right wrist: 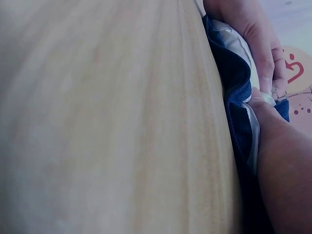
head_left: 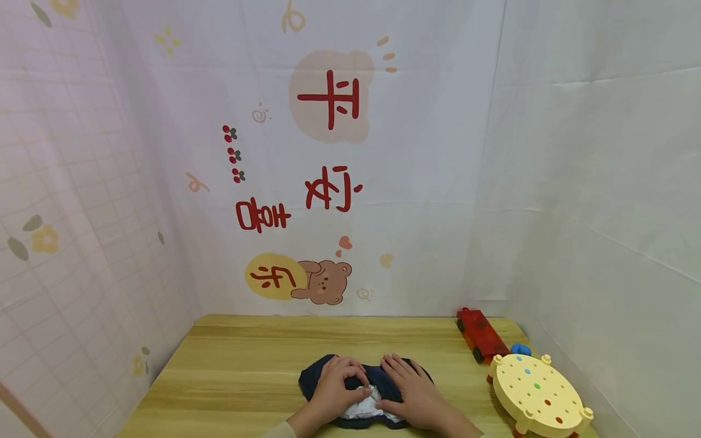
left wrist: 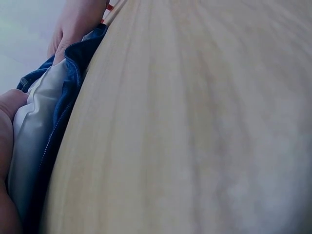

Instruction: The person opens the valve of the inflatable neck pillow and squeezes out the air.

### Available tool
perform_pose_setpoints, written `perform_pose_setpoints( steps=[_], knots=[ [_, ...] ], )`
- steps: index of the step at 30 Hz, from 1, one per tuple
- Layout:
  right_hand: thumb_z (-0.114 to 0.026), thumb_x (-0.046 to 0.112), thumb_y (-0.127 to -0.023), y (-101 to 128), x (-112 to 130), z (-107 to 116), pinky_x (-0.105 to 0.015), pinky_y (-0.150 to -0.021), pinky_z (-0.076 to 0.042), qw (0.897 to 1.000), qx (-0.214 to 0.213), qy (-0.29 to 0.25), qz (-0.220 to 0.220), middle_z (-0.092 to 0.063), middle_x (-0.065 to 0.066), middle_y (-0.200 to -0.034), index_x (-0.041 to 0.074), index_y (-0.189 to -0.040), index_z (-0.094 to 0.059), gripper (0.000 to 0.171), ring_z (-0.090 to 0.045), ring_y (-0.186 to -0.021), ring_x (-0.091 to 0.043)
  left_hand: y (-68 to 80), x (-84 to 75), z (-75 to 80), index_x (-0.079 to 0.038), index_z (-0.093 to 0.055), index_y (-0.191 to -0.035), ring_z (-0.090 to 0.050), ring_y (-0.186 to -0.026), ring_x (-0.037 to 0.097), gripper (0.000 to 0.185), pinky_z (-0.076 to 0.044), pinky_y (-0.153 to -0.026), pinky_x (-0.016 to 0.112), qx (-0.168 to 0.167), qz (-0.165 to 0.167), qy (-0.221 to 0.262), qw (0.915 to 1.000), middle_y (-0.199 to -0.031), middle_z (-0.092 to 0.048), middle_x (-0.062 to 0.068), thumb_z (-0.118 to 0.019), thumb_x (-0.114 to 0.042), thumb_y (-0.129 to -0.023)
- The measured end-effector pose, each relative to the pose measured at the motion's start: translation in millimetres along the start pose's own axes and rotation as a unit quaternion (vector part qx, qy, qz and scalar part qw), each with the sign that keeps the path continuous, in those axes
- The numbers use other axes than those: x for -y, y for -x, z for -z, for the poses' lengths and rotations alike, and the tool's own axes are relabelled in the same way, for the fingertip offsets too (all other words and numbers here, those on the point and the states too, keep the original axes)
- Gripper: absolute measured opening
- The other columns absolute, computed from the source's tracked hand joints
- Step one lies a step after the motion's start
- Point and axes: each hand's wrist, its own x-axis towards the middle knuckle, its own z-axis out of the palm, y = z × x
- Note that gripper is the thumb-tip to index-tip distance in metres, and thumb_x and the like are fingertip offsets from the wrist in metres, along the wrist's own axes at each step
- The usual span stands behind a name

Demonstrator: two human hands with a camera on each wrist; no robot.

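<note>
head view above; wrist views table-level, sharing the dark pouch (head_left: 328, 371)

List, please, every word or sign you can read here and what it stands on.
"开": red, upside down, on the backdrop cloth.
Other red characters on it: upside down, not surely readable.
Yellow toy table and red toy: no text visible.

The left half of the counter (head_left: 219, 365) lay bare, giving open passage up to the dark blue pouch (head_left: 323, 372) at its near middle. On the right, a red toy truck (head_left: 481, 334) and a yellow round toy table (head_left: 538, 392) blocked the way beside the white wall (head_left: 602, 243).
</note>
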Motion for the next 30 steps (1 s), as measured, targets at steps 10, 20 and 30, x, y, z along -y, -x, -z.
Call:
perform_pose_setpoints(
  steps=[10,20,30],
  knots=[
    [-0.049,0.092,-0.094,0.7,-0.4,-2.9,-0.074,-0.127,-0.023,1.000,0.009,-0.004,-0.002,-0.035,-0.003,-0.179,0.020,-0.174,-0.038,0.108,-0.027,-0.167,-0.030,3.5,2.1,-2.7,-0.033,-0.081,-0.091,-0.057,-0.120,0.014,0.012,-0.018,-0.122,0.080,0.006,-0.001,0.004,1.0000,-0.114,-0.067,-0.021,-0.092,-0.039,-0.092],
    [-0.046,0.094,-0.093,1.5,-0.4,-2.4,-0.073,-0.128,-0.023,1.000,0.003,0.007,0.003,-0.035,-0.004,-0.179,0.019,-0.174,-0.037,0.111,-0.028,-0.166,-0.029,2.0,3.2,-3.2,-0.037,-0.079,-0.090,-0.057,-0.122,0.015,0.013,-0.019,-0.123,0.079,0.007,-0.002,-0.004,1.0000,-0.115,-0.068,-0.021,-0.092,-0.040,-0.092],
    [-0.047,0.094,-0.093,-0.7,-2.6,-2.5,-0.072,-0.128,-0.024,1.000,-0.001,0.010,0.004,-0.035,-0.004,-0.179,0.019,-0.174,-0.038,0.111,-0.028,-0.166,-0.029,0.4,1.9,-2.0,-0.037,-0.078,-0.089,-0.056,-0.124,0.015,0.014,-0.017,-0.124,0.079,0.008,0.000,-0.005,1.0000,-0.115,-0.067,-0.021,-0.092,-0.038,-0.092]
  ],
)
